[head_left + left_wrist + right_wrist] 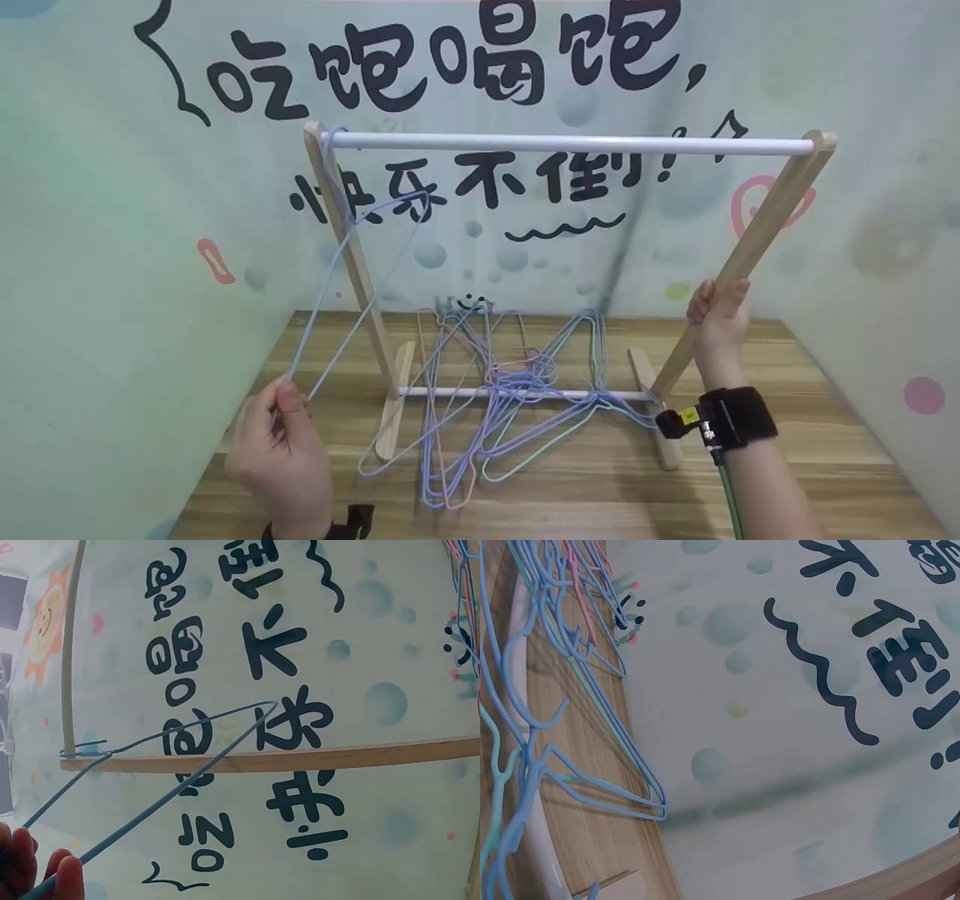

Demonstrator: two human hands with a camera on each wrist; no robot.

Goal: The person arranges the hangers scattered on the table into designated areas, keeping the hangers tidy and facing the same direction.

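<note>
At the left end of the white top bar [570,142], just beside the left post [367,300], a blue hanger [180,784] is hooked over, and its body comes down tilted toward the near side. The left hand [281,457] pinches the near end of this hanger; its grip is together, with the fingers and thumb clamped on the wire. On the right side, the right hand [720,322] has its grip clamped on the right post [766,225] of the wooden rack, with the fingers curled round it. Between the two posts, a heap of hangers [529,386], blue, pink and pale green, lies tangled on the desk [555,517] and across the lower bar [450,393]. At the right wrist there is a black band [739,418]. Along the far side stands a pale wall [862,90] with large black characters.
</note>
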